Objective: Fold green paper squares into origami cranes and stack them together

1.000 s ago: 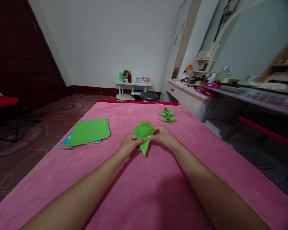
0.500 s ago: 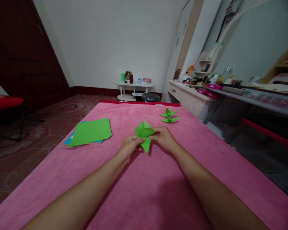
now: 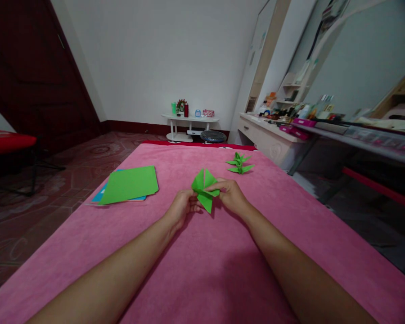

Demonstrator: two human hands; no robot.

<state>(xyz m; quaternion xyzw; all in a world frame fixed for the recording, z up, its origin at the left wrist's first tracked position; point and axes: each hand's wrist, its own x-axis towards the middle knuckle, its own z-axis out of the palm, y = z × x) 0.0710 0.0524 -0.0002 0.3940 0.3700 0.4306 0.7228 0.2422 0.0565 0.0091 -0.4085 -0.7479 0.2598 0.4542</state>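
Observation:
A partly folded green paper piece (image 3: 204, 188) is held just above the pink cloth (image 3: 202, 261) in the middle of the view. My left hand (image 3: 181, 208) pinches its lower left side with closed fingers. My right hand (image 3: 231, 196) pinches its right side, fingers pressed together. The paper's two upper flaps stand up between the hands and its lower point hangs down.
A stack of paper sheets, green on top of blue (image 3: 128, 184), lies on the cloth to the left. Two finished green folded figures (image 3: 240, 164) sit further back on the right. A red chair (image 3: 10, 148) stands at the left, a cluttered white desk (image 3: 273, 135) at the right.
The paper's upper flaps have risen and drawn closer together, making the piece narrower. Both hands have moved slightly nearer each other.

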